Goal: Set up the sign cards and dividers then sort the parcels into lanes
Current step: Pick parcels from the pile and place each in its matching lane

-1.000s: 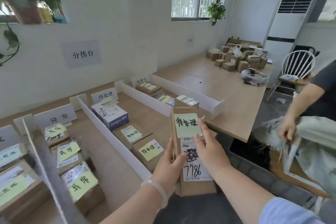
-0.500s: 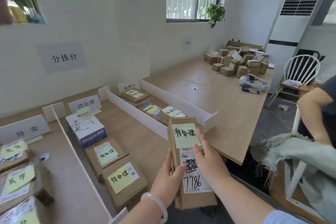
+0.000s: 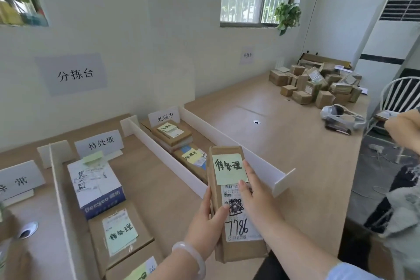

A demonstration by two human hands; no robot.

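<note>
A long brown parcel (image 3: 236,250) with a green sticky note reading 待处理 and "7786" on its label is held upright in front of me. My left hand (image 3: 204,223) grips its left edge, thumb on the label. My right hand (image 3: 254,191) lies on its front, fingers touching the note. White dividers (image 3: 159,145) split the table into lanes. Sign cards stand at the lane heads: 待处理 (image 3: 100,143), 处理中 (image 3: 164,117), 异常 (image 3: 18,182). The 待处理 lane holds a white box (image 3: 95,186) and brown parcels (image 3: 118,234). Stacked parcels (image 3: 172,134) fill the 处理中 lane.
A pile of unsorted brown parcels (image 3: 318,84) sits at the table's far right corner, with a white headset (image 3: 341,118) near it. Another person's hand (image 3: 404,129) shows at the right edge. A white chair (image 3: 400,93) stands beyond the table.
My view has swung right and moved closer, so the lanes slide left in view. Both hands keep the same hold on the parcel. The other person's arm has drawn back toward the right edge.
</note>
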